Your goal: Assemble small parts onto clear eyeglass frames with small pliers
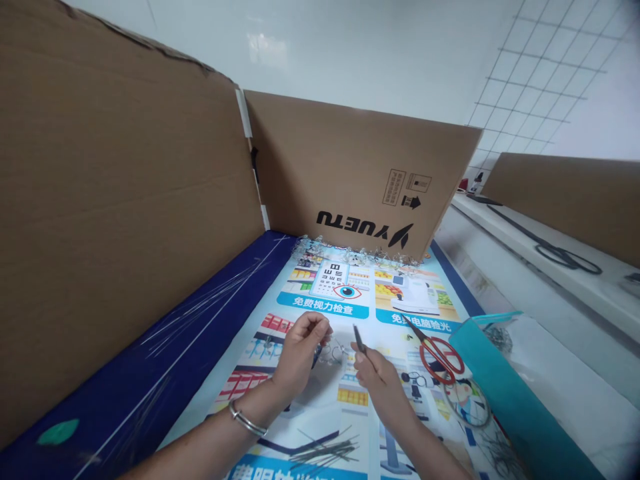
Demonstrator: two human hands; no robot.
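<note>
Pinching slim dark tweezers (359, 339) between the thumb and fingertips of my right hand (375, 380), I hold them just beside a small tangle of clear wire (333, 352). It runs into my curled left hand (300, 350), whose closed fingers hide what they grip. Red-handled steel scissors (439, 360) lie toward the table's right edge on a printed blue-and-white optician's poster (345, 307), near a teal bag (520, 393).

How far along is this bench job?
Looks done: clear plastic frames heaped along the cardboard box. In hand: left hand on a small clear frame, right hand pinching a dark slim tool. Left: dark thin rods loose on the poster.
</note>
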